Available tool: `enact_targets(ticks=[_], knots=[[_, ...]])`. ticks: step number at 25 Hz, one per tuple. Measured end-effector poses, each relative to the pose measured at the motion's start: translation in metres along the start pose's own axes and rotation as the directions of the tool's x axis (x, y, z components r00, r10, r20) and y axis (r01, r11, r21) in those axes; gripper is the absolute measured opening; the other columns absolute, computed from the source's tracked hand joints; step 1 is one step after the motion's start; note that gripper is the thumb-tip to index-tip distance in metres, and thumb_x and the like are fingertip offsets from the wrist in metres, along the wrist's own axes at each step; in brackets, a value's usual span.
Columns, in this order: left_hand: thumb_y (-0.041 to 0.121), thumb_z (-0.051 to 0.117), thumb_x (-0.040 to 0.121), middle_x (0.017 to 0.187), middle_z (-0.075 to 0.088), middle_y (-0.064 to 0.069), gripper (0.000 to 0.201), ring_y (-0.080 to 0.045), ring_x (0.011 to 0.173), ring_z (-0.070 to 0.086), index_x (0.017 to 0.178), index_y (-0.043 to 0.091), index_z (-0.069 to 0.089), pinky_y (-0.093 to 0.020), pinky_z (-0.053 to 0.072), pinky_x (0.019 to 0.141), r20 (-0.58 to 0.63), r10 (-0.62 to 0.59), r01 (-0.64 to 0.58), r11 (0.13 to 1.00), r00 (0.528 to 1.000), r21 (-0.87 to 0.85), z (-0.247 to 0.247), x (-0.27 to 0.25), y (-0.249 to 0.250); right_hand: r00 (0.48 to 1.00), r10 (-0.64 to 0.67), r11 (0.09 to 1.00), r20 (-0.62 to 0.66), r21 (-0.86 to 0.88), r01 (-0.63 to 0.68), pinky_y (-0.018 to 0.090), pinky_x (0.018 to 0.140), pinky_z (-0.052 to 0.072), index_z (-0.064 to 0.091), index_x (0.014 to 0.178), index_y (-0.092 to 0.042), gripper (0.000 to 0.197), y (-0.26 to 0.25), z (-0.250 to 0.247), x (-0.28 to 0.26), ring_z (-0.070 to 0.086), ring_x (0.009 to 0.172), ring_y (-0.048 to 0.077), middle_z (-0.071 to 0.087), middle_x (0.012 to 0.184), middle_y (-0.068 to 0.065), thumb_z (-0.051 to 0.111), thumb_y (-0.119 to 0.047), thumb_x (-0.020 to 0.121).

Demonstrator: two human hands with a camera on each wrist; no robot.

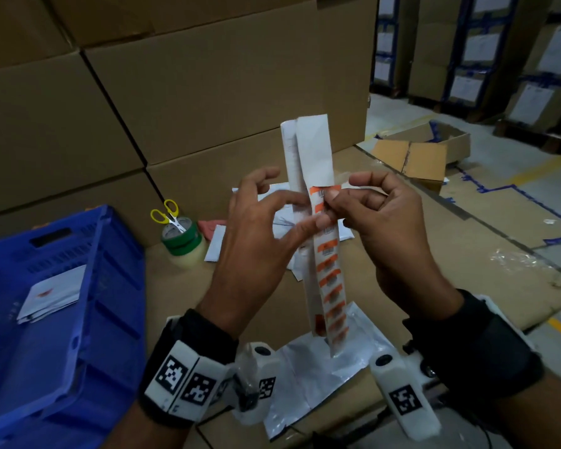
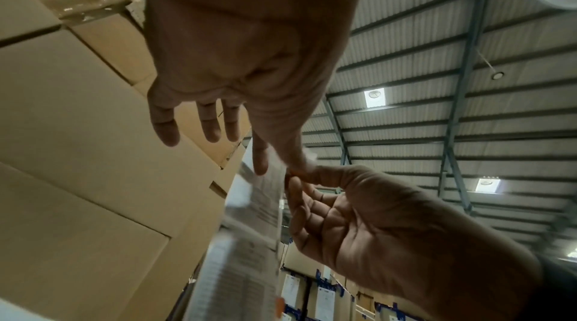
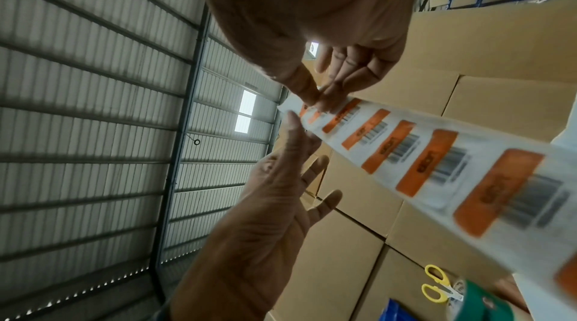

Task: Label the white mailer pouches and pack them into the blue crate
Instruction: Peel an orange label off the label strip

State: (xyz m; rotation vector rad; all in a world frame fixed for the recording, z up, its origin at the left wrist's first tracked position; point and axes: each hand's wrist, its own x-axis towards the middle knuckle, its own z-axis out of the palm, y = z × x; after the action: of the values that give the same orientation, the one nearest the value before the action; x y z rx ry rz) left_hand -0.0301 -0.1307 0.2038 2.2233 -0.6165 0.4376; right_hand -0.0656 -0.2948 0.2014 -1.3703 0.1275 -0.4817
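Observation:
A long white label strip (image 1: 329,273) carrying several orange barcode labels stands upright between my hands. My left hand (image 1: 305,215) pinches the strip between thumb and forefinger, its other fingers spread. My right hand (image 1: 329,197) pinches the topmost orange label (image 3: 307,110) with thumb and fingertip. The right wrist view shows the strip's (image 3: 421,153) printed face, the left wrist view the back of the strip (image 2: 249,227). A white mailer pouch (image 1: 321,364) lies flat on the cardboard below my hands. The blue crate (image 1: 78,335) at the left holds white pouches (image 1: 51,296).
More white pouches (image 1: 216,243) lie behind my hands. Green and clear tape rolls (image 1: 183,244) with yellow scissors (image 1: 169,213) on top stand beside the crate. Stacked cardboard cartons (image 1: 175,92) wall off the back. An open carton (image 1: 425,153) sits on the floor at right.

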Motion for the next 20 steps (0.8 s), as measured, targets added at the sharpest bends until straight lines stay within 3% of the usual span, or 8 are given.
enact_targets(ticks=[4,6,8,10,11,13,16,20], knots=[[0.049,0.069,0.089,0.151,0.038,0.007,0.024,-0.013,0.14,0.034,0.092,0.026,0.073,-0.036,0.036,0.11,-0.003,-0.012,0.012,1.0,1.0,0.028,0.005,-0.002,-0.002,0.998,-0.026,0.998,0.061,-0.056,0.03,0.012,0.062,0.052,0.06,0.103,-0.014,0.013,0.0,-0.001,0.0,0.075,0.077,0.005,0.078,0.084,-0.005,0.071,-0.015,0.095],[0.047,0.068,0.091,0.15,0.035,0.01,0.019,-0.013,0.14,0.031,0.088,0.028,0.07,-0.04,0.033,0.111,0.016,0.016,-0.017,0.998,1.0,0.063,-0.002,-0.001,-0.003,0.98,-0.156,0.958,0.123,-0.224,0.181,0.015,0.065,0.053,0.062,0.106,-0.016,0.016,0.0,-0.005,0.001,0.072,0.082,0.004,0.075,0.087,-0.008,0.07,-0.009,0.095],[0.049,0.065,0.093,0.149,0.03,0.016,0.017,-0.01,0.14,0.025,0.088,0.033,0.067,-0.042,0.025,0.108,0.086,0.028,-0.041,0.986,0.996,0.161,-0.013,0.004,-0.003,0.893,-0.372,0.762,0.254,-0.466,0.45,0.02,0.072,0.053,0.061,0.112,-0.02,0.022,0.002,-0.012,0.003,0.066,0.09,0.005,0.07,0.098,-0.015,0.069,-0.01,0.095],[0.053,0.062,0.093,0.15,0.029,0.019,0.018,-0.008,0.141,0.02,0.087,0.037,0.065,-0.039,0.016,0.104,0.158,0.037,-0.076,0.967,0.987,0.243,-0.023,0.009,0.0,0.733,-0.509,0.452,0.45,-0.586,0.673,0.027,0.079,0.051,0.062,0.121,-0.019,0.024,0.006,-0.019,0.006,0.062,0.096,0.009,0.068,0.11,-0.007,0.066,-0.017,0.097],[0.055,0.061,0.092,0.15,0.028,0.019,0.019,-0.008,0.143,0.018,0.085,0.038,0.063,-0.038,0.014,0.103,0.194,0.038,-0.09,0.959,0.98,0.27,-0.029,0.011,0.002,0.664,-0.531,0.32,0.527,-0.601,0.732,0.033,0.081,0.052,0.064,0.123,-0.016,0.024,0.009,-0.021,0.009,0.061,0.098,0.015,0.068,0.114,-0.001,0.062,-0.022,0.099],[0.057,0.059,0.091,0.153,0.028,0.018,0.019,-0.008,0.146,0.013,0.084,0.04,0.06,-0.039,0.012,0.106,0.271,0.016,-0.106,0.941,0.962,0.321,-0.037,0.015,0.008,0.581,-0.543,0.143,0.607,-0.614,0.776,0.041,0.082,0.053,0.068,0.122,-0.012,0.031,0.012,-0.024,0.013,0.061,0.1,0.026,0.069,0.115,0.009,0.053,-0.03,0.102],[0.057,0.058,0.092,0.155,0.027,0.017,0.019,-0.009,0.147,0.008,0.089,0.039,0.062,-0.046,0.011,0.113,0.329,-0.019,-0.128,0.898,0.944,0.422,-0.044,0.018,0.013,0.497,-0.535,0.006,0.683,-0.586,0.811,0.048,0.078,0.054,0.068,0.121,-0.008,0.031,0.013,-0.025,0.017,0.061,0.098,0.033,0.07,0.114,0.015,0.054,-0.028,0.102],[0.054,0.055,0.096,0.154,0.027,0.016,0.016,-0.006,0.146,0.005,0.089,0.04,0.056,-0.043,0.008,0.112,0.4,-0.049,-0.166,0.858,0.915,0.486,-0.049,0.02,0.017,0.431,-0.493,-0.086,0.756,-0.536,0.84,0.051,0.076,0.054,0.055,0.127,-0.01,0.028,0.012,-0.025,0.019,0.063,0.097,0.035,0.068,0.116,0.018,0.059,-0.014,0.099]])
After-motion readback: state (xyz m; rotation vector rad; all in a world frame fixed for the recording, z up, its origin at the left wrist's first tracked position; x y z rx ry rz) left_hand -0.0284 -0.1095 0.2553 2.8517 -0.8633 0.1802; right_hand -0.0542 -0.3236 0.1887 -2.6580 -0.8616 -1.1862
